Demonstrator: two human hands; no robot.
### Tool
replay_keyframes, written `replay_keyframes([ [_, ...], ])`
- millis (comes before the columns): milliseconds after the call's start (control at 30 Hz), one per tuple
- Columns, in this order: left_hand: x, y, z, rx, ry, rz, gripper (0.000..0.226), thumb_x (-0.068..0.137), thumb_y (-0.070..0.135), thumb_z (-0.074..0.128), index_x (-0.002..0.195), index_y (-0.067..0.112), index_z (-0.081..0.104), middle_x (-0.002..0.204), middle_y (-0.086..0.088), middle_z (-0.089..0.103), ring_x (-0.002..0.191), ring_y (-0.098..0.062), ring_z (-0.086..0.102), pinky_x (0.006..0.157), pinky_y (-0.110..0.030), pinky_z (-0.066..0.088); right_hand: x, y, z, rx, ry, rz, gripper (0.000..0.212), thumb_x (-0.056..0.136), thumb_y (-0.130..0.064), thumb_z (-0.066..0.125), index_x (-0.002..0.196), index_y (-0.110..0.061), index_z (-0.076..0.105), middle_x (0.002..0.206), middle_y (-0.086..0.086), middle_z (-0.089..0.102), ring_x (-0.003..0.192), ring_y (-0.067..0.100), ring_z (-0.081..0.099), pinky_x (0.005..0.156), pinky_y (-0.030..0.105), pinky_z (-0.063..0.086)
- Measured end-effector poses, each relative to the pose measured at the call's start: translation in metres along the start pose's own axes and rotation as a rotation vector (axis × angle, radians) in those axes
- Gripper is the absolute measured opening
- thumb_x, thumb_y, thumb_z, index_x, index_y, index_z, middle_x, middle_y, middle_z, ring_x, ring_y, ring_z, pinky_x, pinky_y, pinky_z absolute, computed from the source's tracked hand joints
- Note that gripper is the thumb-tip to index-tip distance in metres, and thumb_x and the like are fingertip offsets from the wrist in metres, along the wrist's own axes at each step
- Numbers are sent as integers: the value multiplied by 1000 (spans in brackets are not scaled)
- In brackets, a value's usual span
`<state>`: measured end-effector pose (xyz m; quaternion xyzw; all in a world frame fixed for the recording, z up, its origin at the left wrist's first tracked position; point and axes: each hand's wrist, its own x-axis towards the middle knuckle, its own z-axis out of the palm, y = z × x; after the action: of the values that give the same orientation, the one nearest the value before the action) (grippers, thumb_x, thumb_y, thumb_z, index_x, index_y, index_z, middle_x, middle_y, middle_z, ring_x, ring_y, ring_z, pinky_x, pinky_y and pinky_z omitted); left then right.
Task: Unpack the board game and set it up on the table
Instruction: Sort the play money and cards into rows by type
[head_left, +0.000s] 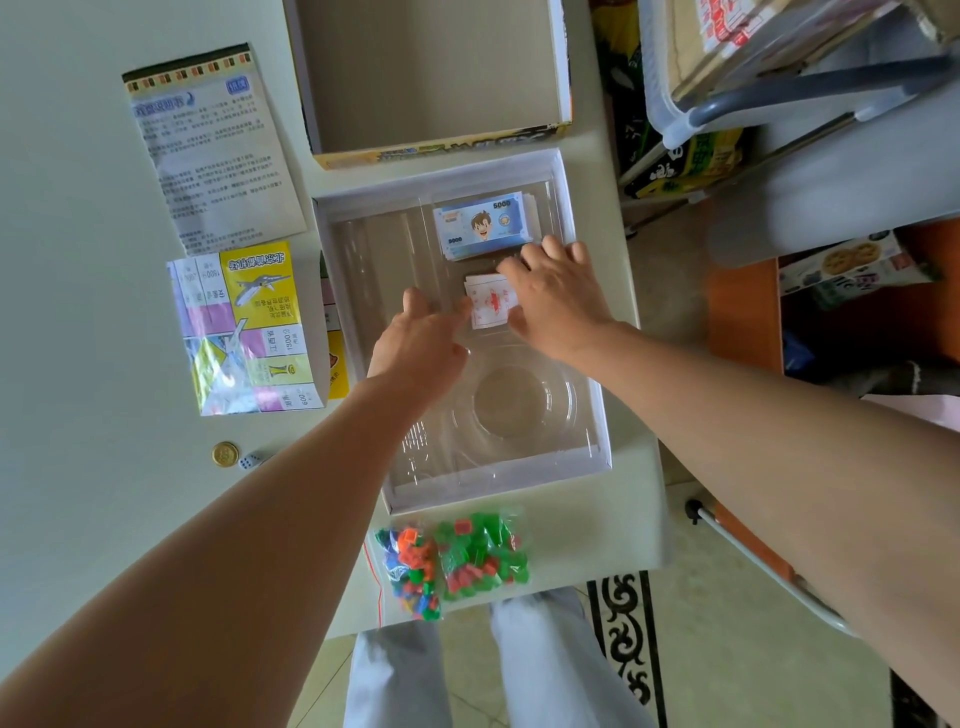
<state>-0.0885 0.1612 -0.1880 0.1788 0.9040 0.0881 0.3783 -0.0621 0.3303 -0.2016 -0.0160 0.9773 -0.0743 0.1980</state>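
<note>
2 bags of pieces (480, 556) lie at the worktop's (78, 312) near edge, just before the tray (363, 270). A coin (225, 454) and a die (250, 460) sit to the left. In the tray, the left hand (421, 338) is released, its fingers touching the left edge of the cards (488, 306). The right hand (556, 296) covers their right side; I cannot tell if it is grasping them. Money (480, 226) lies just beyond. The folded board (244, 332) and leaflet (213, 145) are left of the tray, with the box (431, 78) farthest.

both forearms stretch forward, left hand (421, 340) and right hand (558, 296) palm-down, close together.
</note>
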Motion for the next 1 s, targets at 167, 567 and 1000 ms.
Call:
replay_keyframes([
  [167, 0, 0, -1, -9, -17, 1, 60, 91, 19, 49, 146, 36, 33, 128, -9, 34, 106, -27, 52, 86, -35, 52, 1, -1, -2, 24, 7, 17, 29, 82, -18, 59, 111, -11, 56, 112, 5, 52, 110, 26, 42, 88, 35, 26],
  [567, -5, -1, -6, -296, 78, -45, 45, 90, 13, 49, 133, 27, 53, 126, -9, 40, 104, -25, 53, 85, -37, 54, -6, 3, 4, 215, 52, 20, 26, 85, -15, 59, 111, -12, 53, 110, 5, 58, 105, 25, 52, 86, 34, 27],
  [1000, -25, 18, -17, -1764, 223, -439, 7, 92, 6, 57, 97, 11, 57, 90, -8, 65, 84, -17, 65, 78, -33, 57, -15, -22, -13, 780, 100, 161, 26, 91, -8, 54, 116, -7, 55, 110, 10, 57, 100, 23, 55, 82, 33, 48],
])
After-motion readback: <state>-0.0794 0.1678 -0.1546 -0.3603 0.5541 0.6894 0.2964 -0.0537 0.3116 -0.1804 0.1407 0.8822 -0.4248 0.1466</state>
